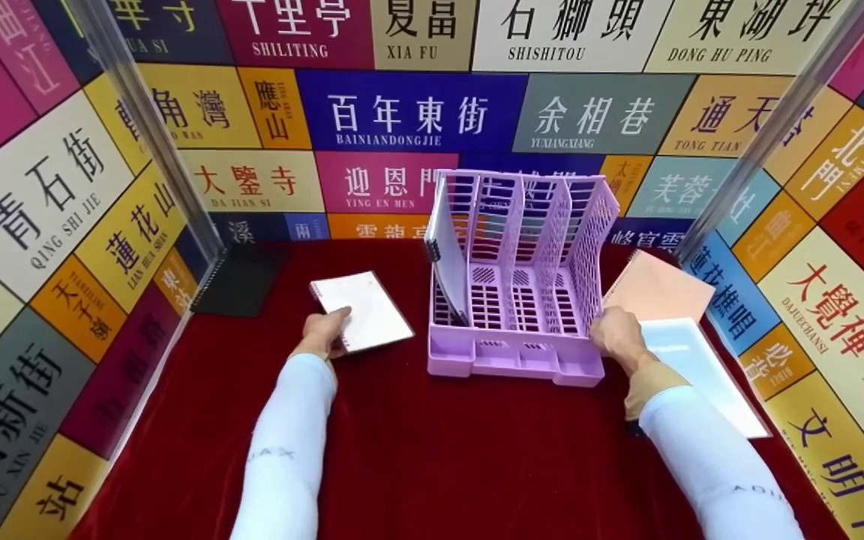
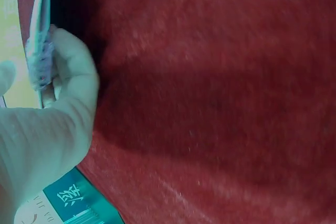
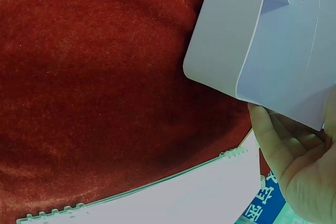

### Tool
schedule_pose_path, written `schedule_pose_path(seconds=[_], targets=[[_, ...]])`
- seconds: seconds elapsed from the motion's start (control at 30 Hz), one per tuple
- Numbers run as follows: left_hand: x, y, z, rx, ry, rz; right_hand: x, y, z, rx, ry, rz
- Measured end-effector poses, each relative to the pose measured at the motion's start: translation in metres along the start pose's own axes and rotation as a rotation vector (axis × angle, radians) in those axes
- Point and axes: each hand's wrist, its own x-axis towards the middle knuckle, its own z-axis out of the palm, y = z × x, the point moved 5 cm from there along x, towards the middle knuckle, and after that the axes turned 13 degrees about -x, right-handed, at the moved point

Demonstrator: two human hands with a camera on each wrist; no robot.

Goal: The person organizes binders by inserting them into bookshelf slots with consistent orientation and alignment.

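My left hand (image 1: 323, 331) pinches a small white spiral notebook (image 1: 372, 309), thumb on top of its cover. In the left wrist view the notebook (image 2: 40, 59) appears edge-on, fingers curled beneath its coiled side. A purple desktop file organizer (image 1: 514, 354) with upright dividers stands right of centre on the red cloth. My right hand (image 1: 618, 336) grips its right side near the front corner; fingers (image 3: 273, 140) lie along the organizer's edge in the right wrist view. A white spiral notebook (image 1: 443, 247) leans in the organizer's leftmost slot.
On the right lie a peach spiral notebook (image 1: 664, 285) and a larger white notebook (image 1: 691, 367), partly hidden by my right hand and forearm. A black spiral notebook (image 1: 241, 279) rests at the back left. Sign-printed panels (image 1: 417, 112) enclose the red cloth (image 1: 447, 457).
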Motion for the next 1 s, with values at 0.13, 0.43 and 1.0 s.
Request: schedule_pose_path(seconds=[0.13,0.43,1.0], targets=[[0.002,-0.001,0.007,-0.130,-0.028,-0.024,0.001,-0.001,0.001,0.008,0.011,0.000],[-0.003,-0.008,0.026,-0.216,-0.130,-0.099,0.000,-0.005,0.005,-0.018,0.033,-0.028],[-0.007,0.002,0.045,-0.133,-0.047,0.203,0.001,0.000,-0.001,-0.025,0.036,-0.021]])
